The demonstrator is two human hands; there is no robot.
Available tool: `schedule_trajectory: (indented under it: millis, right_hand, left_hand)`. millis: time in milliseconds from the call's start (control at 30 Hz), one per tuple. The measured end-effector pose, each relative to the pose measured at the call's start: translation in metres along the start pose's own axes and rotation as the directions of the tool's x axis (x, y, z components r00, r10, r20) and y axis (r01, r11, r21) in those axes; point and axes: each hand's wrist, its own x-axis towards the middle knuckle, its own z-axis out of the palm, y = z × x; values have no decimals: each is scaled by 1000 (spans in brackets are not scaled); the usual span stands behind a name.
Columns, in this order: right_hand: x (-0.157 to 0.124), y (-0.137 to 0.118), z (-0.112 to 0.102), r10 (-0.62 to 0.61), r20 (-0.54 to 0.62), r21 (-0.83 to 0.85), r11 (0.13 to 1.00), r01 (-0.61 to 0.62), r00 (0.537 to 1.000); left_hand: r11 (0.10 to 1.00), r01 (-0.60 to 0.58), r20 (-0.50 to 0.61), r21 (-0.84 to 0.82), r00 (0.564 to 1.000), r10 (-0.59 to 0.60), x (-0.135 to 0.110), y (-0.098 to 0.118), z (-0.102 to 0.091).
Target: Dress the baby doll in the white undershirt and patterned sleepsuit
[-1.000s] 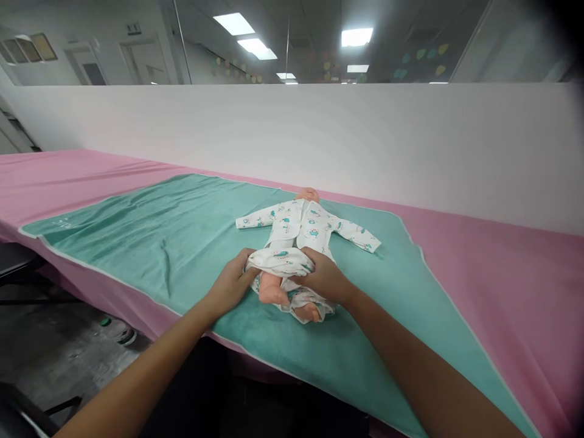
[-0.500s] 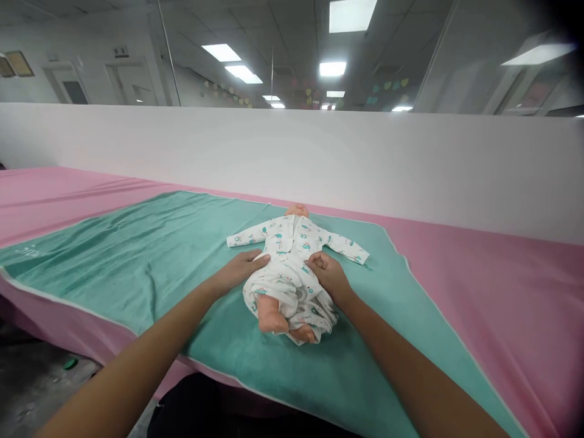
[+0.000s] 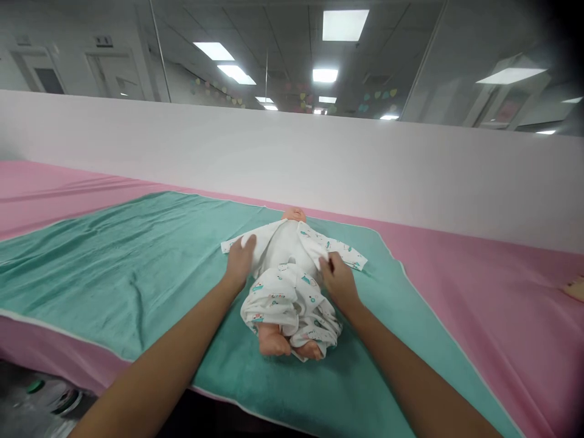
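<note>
A baby doll (image 3: pixel 274 342) lies on its back on a green towel (image 3: pixel 177 249), its head away from me and its feet toward me. It wears a white printed jacket (image 3: pixel 347 251), spread at the front, and printed trousers (image 3: pixel 278 291). White cloth shows on the chest between the jacket's two front panels. My left hand (image 3: pixel 241 258) is closed on the left front panel and holds it out to the side. On the other side, my right hand (image 3: pixel 336 275) pinches the right panel's edge. Both sleeves stretch outward on the towel.
Pink cloth (image 3: pixel 465 267) covers the table under the towel. A low white wall (image 3: pixel 274 155) with glass above it runs along the far side. Below the table at left, clear containers (image 3: pixel 55 395) with green parts are partly visible.
The jacket's front panels have been drawn apart, baring white cloth on the chest. My left hand moved up and left, my right hand slightly right. The view shifted a little.
</note>
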Motion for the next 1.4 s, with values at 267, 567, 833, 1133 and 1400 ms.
schedule_trajectory:
  millis: [267,567,833,1133,1400]
  right_hand:
    - [-3,67,-51,443,-39,156,888,-433,895]
    - [-25,29,-51,200,52,13,979,-201,978]
    - [-35,-8,-20,10,650,383,859,-339,760]
    - [-37,1,-27,47,747,254,902,-350,664]
    - [-37,-14,-27,-204,457,260,962,90,866]
  left_hand:
    - [961,278,-288,-12,919,-269,26,-33,-42]
    - [959,-285,357,-7,895,268,-5,1,-16]
    - [933,-361,924,-10,353,147,-18,30,-29]
    - [922,-382,876,-65,421,236,-25,29,-27]
    - [933,-351,514,-84,787,342,-25,6,-5]
